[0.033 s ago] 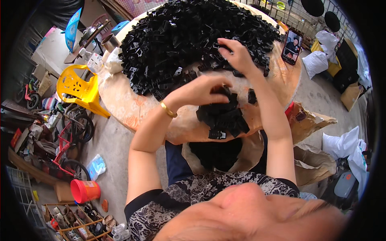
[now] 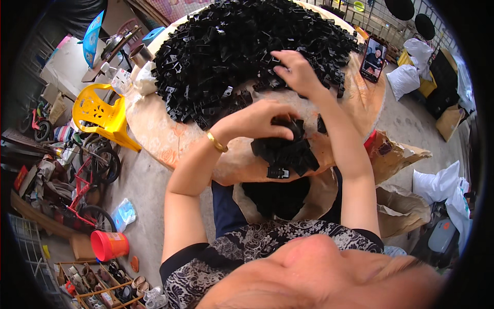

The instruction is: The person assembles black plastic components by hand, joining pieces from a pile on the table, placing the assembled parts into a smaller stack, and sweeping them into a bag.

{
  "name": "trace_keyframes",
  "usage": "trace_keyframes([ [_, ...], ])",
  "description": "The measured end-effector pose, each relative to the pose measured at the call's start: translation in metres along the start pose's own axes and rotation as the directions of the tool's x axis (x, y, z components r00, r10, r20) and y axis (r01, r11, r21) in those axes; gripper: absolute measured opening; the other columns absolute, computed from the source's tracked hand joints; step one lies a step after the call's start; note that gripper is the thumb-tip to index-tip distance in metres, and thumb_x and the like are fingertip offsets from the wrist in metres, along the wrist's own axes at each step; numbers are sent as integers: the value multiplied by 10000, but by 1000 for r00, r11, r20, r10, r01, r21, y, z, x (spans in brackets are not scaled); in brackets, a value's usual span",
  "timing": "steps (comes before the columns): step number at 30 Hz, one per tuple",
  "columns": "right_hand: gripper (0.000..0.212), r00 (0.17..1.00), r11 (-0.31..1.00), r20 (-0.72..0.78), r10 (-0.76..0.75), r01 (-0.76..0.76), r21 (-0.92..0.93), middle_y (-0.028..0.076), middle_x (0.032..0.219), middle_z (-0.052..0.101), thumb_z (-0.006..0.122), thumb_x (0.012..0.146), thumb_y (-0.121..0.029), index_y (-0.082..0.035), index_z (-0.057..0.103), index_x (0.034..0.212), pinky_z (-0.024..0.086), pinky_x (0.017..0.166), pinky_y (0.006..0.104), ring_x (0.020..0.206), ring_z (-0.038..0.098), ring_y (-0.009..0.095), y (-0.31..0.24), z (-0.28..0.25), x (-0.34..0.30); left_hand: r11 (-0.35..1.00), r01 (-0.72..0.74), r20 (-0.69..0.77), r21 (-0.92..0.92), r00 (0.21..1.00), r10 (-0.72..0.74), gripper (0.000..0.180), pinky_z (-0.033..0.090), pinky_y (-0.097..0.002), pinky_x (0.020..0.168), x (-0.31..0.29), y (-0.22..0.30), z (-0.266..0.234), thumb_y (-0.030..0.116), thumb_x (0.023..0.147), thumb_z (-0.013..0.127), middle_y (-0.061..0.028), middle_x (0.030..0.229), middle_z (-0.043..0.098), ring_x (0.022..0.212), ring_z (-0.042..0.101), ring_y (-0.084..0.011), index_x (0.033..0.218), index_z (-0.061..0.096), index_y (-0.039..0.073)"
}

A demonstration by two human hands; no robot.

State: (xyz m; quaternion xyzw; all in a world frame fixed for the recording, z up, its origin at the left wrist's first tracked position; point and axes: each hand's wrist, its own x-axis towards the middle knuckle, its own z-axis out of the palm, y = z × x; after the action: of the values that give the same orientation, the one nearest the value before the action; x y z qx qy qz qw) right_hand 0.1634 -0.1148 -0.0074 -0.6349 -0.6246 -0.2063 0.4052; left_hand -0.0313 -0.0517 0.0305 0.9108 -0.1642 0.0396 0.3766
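Observation:
A big heap of small black plastic pieces (image 2: pixel 221 56) covers the far part of a round table. My right hand (image 2: pixel 298 74) is over the heap's near right edge, thumb and fingers apart, with nothing visible between them. Closer to me, a smaller pile of black plastic pieces (image 2: pixel 293 154) lies at the table's near edge. My left hand (image 2: pixel 260 121), with a gold bangle on the wrist, curls its thumb and fingers around a black plastic piece (image 2: pixel 282 129) at the top of this pile. Part of that piece is hidden by the hand.
The table has a patterned cloth (image 2: pixel 170 139). Below its near edge, an open bag (image 2: pixel 324 198) between my legs holds black contents. A phone (image 2: pixel 374 59) stands at the table's right. A yellow chair (image 2: pixel 100 110) is at the left, and a torn brown sack (image 2: pixel 393 157) at the right.
My left hand has come down slightly onto the small pile, and its fingers have closed in. My right hand has shifted a little to the left over the heap.

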Motion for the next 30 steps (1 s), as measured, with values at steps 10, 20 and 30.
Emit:
trace_keyframes([
  [10, 240, 990, 983, 140, -10, 35, -178, 70, 1054, 591, 598, 794, -173, -121, 637, 1025, 354, 948, 436, 1126, 464, 243, -10, 24, 0, 884, 362, -618, 297, 778, -111, 282, 466, -337, 779, 10, -68, -8, 107, 745, 652, -142, 908, 643, 819, 593, -244, 1002, 615, -3],
  [20, 235, 795, 173, 229, 562, -384, 907, 32, 912, 588, 606, 818, -16, 8, 581, 1051, 536, 716, 240, 790, 589, 113, -44, 5, 1, 676, -36, -497, -736, 708, -502, 358, 521, -328, 824, 14, -76, -19, 35, 859, 545, -117, 1050, 567, 908, 597, -185, 1198, 461, -47],
  [30, 187, 835, 345, 232, 498, -437, 831, 64, 834, 624, 618, 842, -118, 8, 584, 977, 508, 646, 238, 752, 606, 114, -53, -3, 1, 509, -257, -495, -822, 764, -413, 284, 506, -321, 867, 3, -55, -19, 0, 846, 545, -72, 1044, 573, 969, 571, -161, 1128, 519, 7],
])
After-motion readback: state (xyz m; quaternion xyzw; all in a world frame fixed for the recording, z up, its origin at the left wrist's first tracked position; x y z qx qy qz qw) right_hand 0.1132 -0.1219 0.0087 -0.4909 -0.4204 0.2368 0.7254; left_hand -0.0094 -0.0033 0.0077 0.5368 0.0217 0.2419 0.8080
